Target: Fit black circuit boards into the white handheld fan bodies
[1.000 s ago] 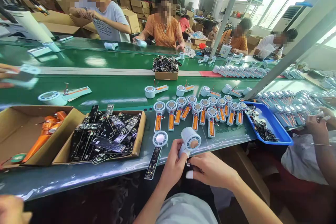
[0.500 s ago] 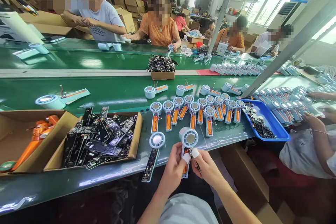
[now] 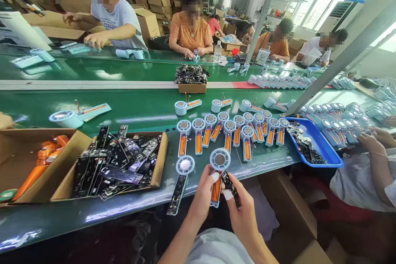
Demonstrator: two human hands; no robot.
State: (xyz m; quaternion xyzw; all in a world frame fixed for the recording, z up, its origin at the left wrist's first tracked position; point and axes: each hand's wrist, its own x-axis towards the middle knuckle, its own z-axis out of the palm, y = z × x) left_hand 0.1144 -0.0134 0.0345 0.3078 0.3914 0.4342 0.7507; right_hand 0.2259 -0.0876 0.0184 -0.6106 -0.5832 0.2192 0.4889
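In my left hand (image 3: 202,192) is a light-blue handheld fan housing (image 3: 220,159), its round head up and an orange strip showing in the open handle. The left thumb, with a white cover on its tip, presses beside the handle's top. My right hand (image 3: 243,204) grips a narrow black circuit board (image 3: 230,185) at a slant, right beside the handle. Just left of my hands lies another fan (image 3: 185,165) with a black board along its handle. Several open fan housings (image 3: 198,134) with orange strips stand in rows beyond.
A cardboard box of circuit boards (image 3: 159,165) sits at left, next to a box with an orange tool (image 3: 34,177). A blue tray (image 3: 332,152) of boards is at right. More fans (image 3: 66,119) lie on the green conveyor (image 3: 139,105). Co-workers sit opposite and at right.
My right hand has drawn the circuit board out to the right of the handle and turned it, exposing the orange strip. The conveyor fans have shifted slightly right.
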